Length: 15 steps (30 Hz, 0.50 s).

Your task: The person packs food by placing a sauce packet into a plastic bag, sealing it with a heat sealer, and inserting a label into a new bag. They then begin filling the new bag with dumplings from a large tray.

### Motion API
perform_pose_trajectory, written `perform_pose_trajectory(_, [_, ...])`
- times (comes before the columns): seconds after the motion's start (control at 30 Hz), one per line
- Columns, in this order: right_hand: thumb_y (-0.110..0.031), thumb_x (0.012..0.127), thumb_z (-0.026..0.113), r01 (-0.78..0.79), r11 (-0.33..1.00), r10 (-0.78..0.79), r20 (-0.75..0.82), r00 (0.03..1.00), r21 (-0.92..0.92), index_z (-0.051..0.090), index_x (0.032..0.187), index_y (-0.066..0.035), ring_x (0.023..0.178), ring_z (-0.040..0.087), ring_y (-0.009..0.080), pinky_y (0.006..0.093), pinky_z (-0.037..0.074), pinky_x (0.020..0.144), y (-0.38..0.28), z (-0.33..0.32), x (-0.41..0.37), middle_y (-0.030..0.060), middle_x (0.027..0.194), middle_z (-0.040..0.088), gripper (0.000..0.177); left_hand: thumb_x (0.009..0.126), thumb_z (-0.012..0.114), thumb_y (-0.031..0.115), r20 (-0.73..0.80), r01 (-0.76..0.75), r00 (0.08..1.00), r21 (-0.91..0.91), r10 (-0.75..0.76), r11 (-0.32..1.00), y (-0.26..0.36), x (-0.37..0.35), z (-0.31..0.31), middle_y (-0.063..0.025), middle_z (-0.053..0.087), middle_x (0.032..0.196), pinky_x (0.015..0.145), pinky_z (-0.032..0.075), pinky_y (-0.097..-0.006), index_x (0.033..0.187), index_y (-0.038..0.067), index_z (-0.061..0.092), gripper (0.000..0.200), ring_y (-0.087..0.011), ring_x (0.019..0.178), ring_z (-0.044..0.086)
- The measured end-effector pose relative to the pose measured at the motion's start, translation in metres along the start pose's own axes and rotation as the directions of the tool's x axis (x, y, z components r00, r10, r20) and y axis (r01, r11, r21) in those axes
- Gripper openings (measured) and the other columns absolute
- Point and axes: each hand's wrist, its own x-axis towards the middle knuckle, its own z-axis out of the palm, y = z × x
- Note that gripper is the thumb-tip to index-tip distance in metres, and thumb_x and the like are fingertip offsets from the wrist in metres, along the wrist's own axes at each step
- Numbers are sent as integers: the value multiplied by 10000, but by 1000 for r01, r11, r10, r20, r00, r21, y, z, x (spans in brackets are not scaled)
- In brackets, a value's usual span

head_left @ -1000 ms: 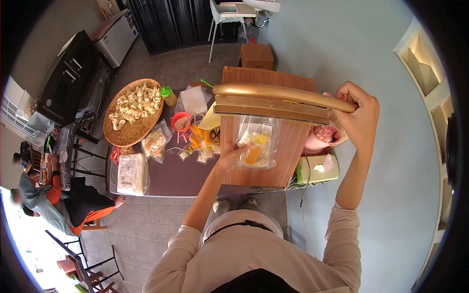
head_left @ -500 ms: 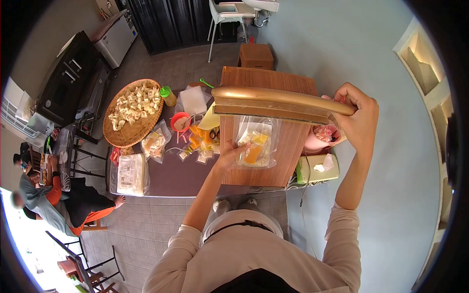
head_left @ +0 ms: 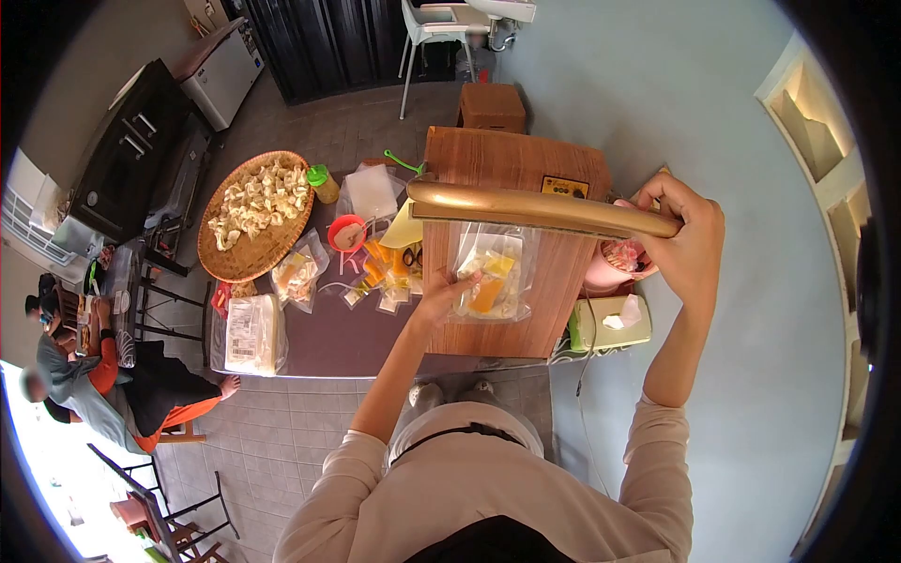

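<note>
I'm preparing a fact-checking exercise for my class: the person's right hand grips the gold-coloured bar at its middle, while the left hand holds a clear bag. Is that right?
Not quite: the right hand grips the gold-coloured bar at its right end, not its middle, as the head view shows. The left hand does hold a clear bag.

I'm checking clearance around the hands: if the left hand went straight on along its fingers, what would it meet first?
Beyond the clear bag it holds, the left hand would probably meet the golden bar first; depth is unclear, so it might pass underneath.
</note>
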Motion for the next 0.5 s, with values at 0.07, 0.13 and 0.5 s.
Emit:
perform_pose_trajectory(0.07, [-249, 639, 732, -27, 1000, 27, 15, 1000, -5, 482, 573, -108, 390, 256, 129, 273, 251, 457, 0, 0, 0, -3, 377, 298, 294, 785, 652, 176, 8, 30, 1000, 2, -30, 1000, -1, 0, -2, -12, 591, 831, 605, 433, -224, 1010, 8, 541, 303, -69, 711, 538])
perform_pose_trajectory(0.13, [-250, 639, 732, -7, 1000, 7, 6, 1000, -7, 484, 575, -108, 390, 260, 127, 271, 245, 448, 1, 0, 0, -3, 377, 301, 293, 783, 654, 183, 14, 59, 998, 4, -59, 998, 1, -1, -2, -12, 590, 832, 595, 432, -223, 1005, 6, 543, 304, -70, 705, 537])
perform_pose_trajectory(0.5, [-178, 596, 708, 49, 998, -39, 176, 984, -50, 508, 608, -94, 386, 391, 171, 287, 279, 409, -7, -9, -17, 27, 432, 412, 217, 774, 666, 202, -27, 168, 986, 186, -166, 968, 13, -4, -5, -2, 582, 755, 535, 406, -215, 949, 19, 573, 270, -57, 619, 514])
